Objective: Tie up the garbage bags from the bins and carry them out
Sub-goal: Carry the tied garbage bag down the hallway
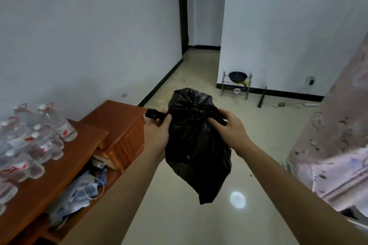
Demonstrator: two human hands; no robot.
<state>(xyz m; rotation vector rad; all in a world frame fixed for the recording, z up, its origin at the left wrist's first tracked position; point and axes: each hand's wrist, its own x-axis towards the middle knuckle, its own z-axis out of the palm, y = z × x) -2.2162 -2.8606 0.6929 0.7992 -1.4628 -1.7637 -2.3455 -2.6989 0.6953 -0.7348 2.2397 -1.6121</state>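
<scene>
My forearms reach in from the bottom edge. My left hand [157, 135] pinches one twisted tail of the black garbage bag [195, 149], and my right hand [229, 131] curls round the other. The tails are held out to opposite sides, I judge to cinch the knot [196, 114] between them (it looks nearly tight). The bag hangs in mid-air over the floor [179, 215], beside the bench [59, 165], so its weight helps close the neck.

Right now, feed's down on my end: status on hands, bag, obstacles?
Left hand pinches one ear of bag, right hand the other. Knotted, off the floor. Cabinet close left, rack ahead right.
</scene>
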